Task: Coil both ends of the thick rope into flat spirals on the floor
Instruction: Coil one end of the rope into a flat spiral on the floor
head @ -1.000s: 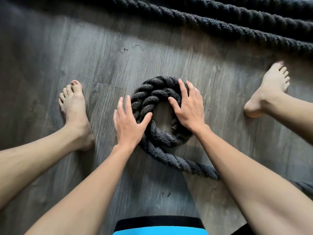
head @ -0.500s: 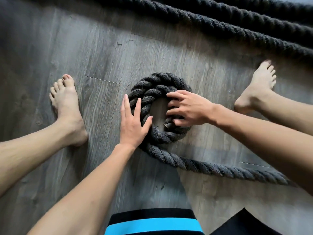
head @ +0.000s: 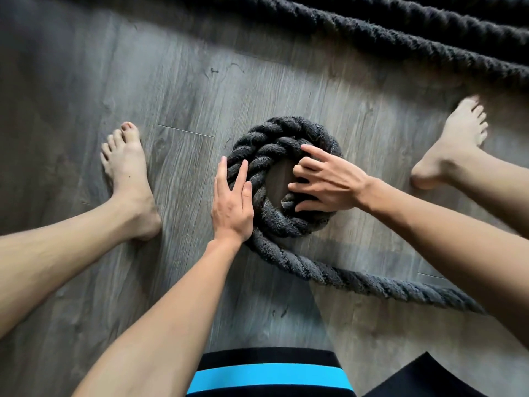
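With the rope (head: 286, 224) coiled two turns on the floor (head: 143, 81) (first spiral only), the right hand (head: 329, 187) has swung from flat to curled over the inner turn, tightening it, while the left hand (head: 232, 207) braces the outside, fingers straight.

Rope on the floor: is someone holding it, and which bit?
Yes. The right hand grips the rope by its inner turn on the right side, near the end. The left hand only presses flat on the outer left side.

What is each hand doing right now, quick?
Left hand: open, pressed flat against the rope coil.
Right hand: curled round the coil's inner turn, gripping it.
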